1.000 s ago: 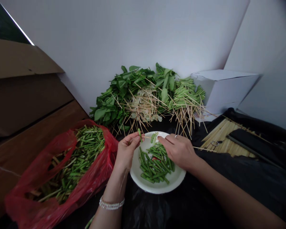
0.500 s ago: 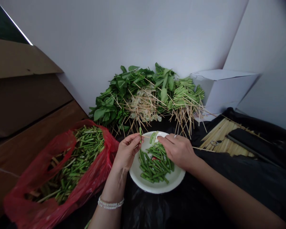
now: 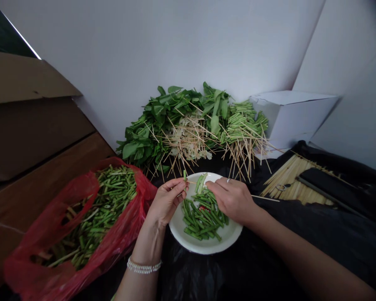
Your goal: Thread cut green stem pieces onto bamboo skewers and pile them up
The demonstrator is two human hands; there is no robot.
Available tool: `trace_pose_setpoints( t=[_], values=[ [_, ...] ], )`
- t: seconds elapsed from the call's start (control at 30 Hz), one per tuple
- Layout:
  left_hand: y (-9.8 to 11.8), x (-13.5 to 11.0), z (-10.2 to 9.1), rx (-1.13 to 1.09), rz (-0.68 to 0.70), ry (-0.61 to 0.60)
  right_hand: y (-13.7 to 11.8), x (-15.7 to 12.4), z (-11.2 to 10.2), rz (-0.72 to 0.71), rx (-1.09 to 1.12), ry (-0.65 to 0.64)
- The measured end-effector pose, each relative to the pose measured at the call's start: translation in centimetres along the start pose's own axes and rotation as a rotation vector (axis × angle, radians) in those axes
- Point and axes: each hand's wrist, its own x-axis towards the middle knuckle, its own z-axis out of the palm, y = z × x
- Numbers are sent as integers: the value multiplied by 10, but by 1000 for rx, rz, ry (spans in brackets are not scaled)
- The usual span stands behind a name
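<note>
Between the thumb and fingers of my left hand is a short piece of green vegetable stem, held upright. My right hand is closed around a thin bamboo skewer, whose rear end sticks out to the right past my wrist. Just left of my right fingers, several pale green stem pieces are threaded side by side on it. The skewer's front part reaches to the stem piece at my left fingertips. Below both hands stands a white bowl with cut green stems and something small and red among them.
At left lies a red plastic bag full of cut stems. Behind the bowl are leafy greens, pale skewered food and skewered stems. A white box, loose skewers and a dark phone-like case are at right.
The hands have barely moved and keep the same hold. The skewer's protruding rear end has shifted slightly at right. The view has drifted a little.
</note>
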Motion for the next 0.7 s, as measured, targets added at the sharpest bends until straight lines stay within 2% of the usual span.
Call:
trace_pose_setpoints(
  t=[0.3,0.43,0.53,0.63,0.7],
  values=[
    [-12,-3,8,99,19,-48,-2,1,1,-13,16,-19],
    [-11,-3,7,257,145,-55,-2,2,0,-15,-17,2],
    [-5,-1,0,611,347,-65,0,3,-3,4,-36,21],
    [-2,0,-8,1140,557,-98,2,4,-4,17,-57,21],
    [-3,0,-11,1443,609,-128,2,4,-4,22,-59,20]
  ],
)
